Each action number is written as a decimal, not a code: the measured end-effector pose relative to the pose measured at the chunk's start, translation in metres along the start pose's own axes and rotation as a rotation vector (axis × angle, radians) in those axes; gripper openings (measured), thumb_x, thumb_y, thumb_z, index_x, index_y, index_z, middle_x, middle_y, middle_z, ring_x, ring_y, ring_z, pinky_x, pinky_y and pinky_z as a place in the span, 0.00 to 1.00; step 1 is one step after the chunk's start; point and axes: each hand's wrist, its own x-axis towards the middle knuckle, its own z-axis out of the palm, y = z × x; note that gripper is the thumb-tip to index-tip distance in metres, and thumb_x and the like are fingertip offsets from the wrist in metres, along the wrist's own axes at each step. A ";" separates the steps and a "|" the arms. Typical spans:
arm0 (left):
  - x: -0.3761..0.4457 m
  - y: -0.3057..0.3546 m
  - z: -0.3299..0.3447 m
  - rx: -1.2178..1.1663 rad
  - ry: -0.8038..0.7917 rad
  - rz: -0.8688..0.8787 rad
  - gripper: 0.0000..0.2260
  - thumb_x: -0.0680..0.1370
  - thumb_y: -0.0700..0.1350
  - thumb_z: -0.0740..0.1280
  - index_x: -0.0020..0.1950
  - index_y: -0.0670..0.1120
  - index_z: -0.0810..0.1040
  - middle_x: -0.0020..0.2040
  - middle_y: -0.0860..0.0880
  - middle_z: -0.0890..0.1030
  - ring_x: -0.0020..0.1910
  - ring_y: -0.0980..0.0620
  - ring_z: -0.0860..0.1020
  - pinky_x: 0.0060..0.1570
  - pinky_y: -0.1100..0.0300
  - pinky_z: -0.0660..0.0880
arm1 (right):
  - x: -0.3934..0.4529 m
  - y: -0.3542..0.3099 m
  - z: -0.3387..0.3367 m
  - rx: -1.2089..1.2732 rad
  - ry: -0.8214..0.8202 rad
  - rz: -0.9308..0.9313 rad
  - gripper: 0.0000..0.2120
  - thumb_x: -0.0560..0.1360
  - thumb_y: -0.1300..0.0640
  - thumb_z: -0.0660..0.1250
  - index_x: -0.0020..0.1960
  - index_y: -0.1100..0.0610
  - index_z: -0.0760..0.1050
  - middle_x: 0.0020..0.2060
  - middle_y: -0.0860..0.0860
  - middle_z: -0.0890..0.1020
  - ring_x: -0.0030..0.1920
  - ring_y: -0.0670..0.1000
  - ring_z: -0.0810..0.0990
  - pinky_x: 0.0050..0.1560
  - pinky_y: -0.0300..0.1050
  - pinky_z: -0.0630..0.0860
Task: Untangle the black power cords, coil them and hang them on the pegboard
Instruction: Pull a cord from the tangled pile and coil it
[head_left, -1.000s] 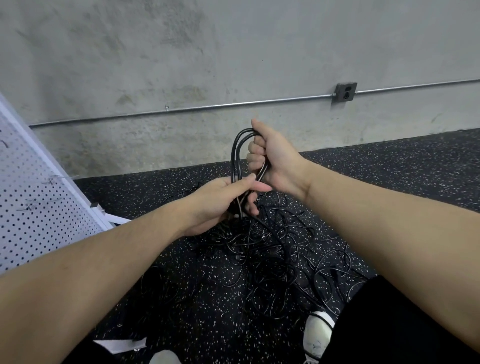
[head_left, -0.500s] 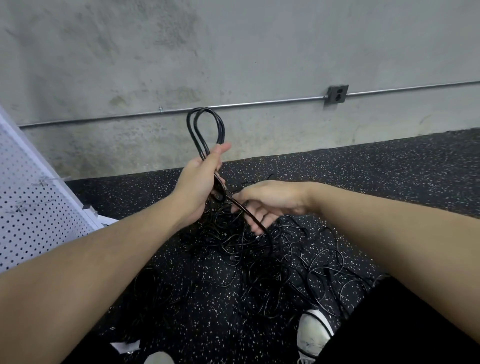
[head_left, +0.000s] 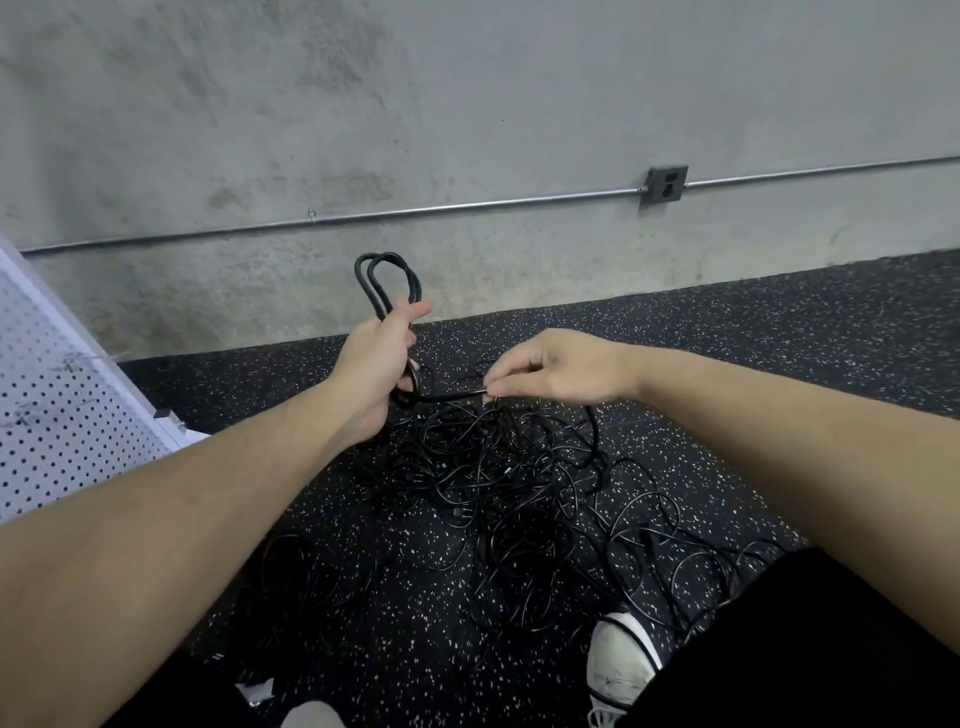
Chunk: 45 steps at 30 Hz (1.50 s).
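My left hand (head_left: 376, 371) grips a coiled black power cord (head_left: 385, 278), whose loops stick up above the fist. From under that hand the same cord runs right to my right hand (head_left: 556, 371), which pinches it between thumb and fingertips. Below both hands a tangled pile of black cords (head_left: 519, 483) sprawls over the speckled black floor. The white pegboard (head_left: 57, 415) leans at the left edge, with a few metal hooks on it.
A concrete wall (head_left: 467, 130) with a metal conduit and an outlet box (head_left: 666, 184) rises behind the pile. My white shoe (head_left: 618, 660) and a black-clad knee sit at the lower right. A small white scrap lies at the bottom left.
The coil passed from my right hand into my left, which moved left and up. My right hand dropped, then took the trailing cord in a pinch and drew it right.
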 end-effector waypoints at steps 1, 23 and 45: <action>0.001 -0.002 -0.002 -0.003 -0.032 -0.013 0.16 0.83 0.60 0.60 0.62 0.59 0.83 0.60 0.41 0.79 0.58 0.44 0.79 0.48 0.57 0.74 | 0.001 -0.004 -0.001 -0.024 -0.005 -0.015 0.10 0.81 0.47 0.66 0.58 0.45 0.84 0.58 0.37 0.83 0.55 0.32 0.79 0.56 0.24 0.66; -0.030 -0.006 0.016 0.581 -0.404 0.190 0.05 0.77 0.48 0.74 0.50 0.49 0.83 0.44 0.52 0.85 0.47 0.51 0.81 0.48 0.60 0.74 | 0.006 -0.021 -0.001 0.050 0.272 0.142 0.25 0.65 0.39 0.80 0.31 0.52 0.67 0.23 0.45 0.67 0.24 0.46 0.62 0.26 0.41 0.58; -0.031 -0.001 0.015 0.278 -0.457 0.148 0.17 0.85 0.57 0.58 0.47 0.58 0.85 0.36 0.53 0.64 0.30 0.56 0.62 0.30 0.59 0.60 | -0.001 0.009 -0.018 0.400 0.549 0.026 0.13 0.80 0.45 0.67 0.50 0.54 0.73 0.27 0.43 0.71 0.25 0.44 0.64 0.28 0.38 0.63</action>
